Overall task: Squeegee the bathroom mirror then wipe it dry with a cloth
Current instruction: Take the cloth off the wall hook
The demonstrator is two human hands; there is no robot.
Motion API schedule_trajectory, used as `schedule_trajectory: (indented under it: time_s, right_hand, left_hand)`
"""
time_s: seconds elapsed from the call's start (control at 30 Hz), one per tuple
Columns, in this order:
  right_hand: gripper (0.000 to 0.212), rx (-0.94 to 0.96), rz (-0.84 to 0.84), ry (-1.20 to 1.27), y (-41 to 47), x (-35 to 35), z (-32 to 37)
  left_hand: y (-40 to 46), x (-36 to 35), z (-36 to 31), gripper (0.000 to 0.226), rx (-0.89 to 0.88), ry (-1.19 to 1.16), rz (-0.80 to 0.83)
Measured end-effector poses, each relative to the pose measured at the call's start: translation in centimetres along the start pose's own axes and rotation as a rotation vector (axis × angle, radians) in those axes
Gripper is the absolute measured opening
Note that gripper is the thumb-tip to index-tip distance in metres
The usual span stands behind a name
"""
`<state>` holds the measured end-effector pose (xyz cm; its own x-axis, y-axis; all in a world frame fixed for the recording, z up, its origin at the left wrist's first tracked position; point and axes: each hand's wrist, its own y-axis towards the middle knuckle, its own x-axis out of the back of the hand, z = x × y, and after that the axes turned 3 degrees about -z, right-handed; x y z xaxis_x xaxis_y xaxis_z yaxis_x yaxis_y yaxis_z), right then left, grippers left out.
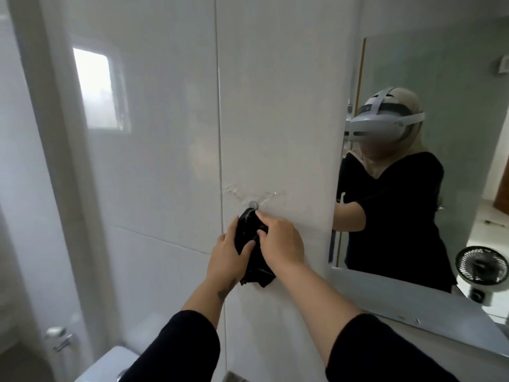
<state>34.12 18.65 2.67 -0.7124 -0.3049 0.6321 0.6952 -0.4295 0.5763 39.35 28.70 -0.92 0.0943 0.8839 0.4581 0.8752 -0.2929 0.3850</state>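
Note:
A black cloth (254, 267) hangs against the white tiled wall, just under a clear plastic hook (253, 203) fixed to the tile. My left hand (227, 252) grips the cloth's left side. My right hand (281, 238) holds its upper part, with the fingertips up at the hook. The bathroom mirror (451, 86) is on the wall to the right, apart from both hands. It reflects a person in black wearing a headset. No squeegee is visible.
A white shelf (413, 301) runs under the mirror with a small fan (480, 271) standing on it. A white toilet tank (110, 365) is at the bottom left. A frosted glass partition (33, 161) stands at the left.

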Motion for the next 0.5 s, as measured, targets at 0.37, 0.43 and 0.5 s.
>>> schedule_trajectory:
  time_s: [0.37, 0.43, 0.5]
  right_hand:
    - [0.04, 0.055, -0.075, 0.512, 0.3, 4.1, 0.5]
    - [0.04, 0.139, -0.047, 0.547, -0.3, 6.0, 0.9]
    - [0.044, 0.174, -0.045, 0.574, -0.6, 8.1, 1.4]
  left_hand:
    - [-1.6, 2.3, -5.0, 0.052, -0.1, -0.47, 0.022]
    - [-2.0, 3.1, -7.7, 0.05, -0.161, -0.554, 0.077]
    - [-2.2, 3.6, -10.4, 0.049, -0.231, -0.596, 0.163]
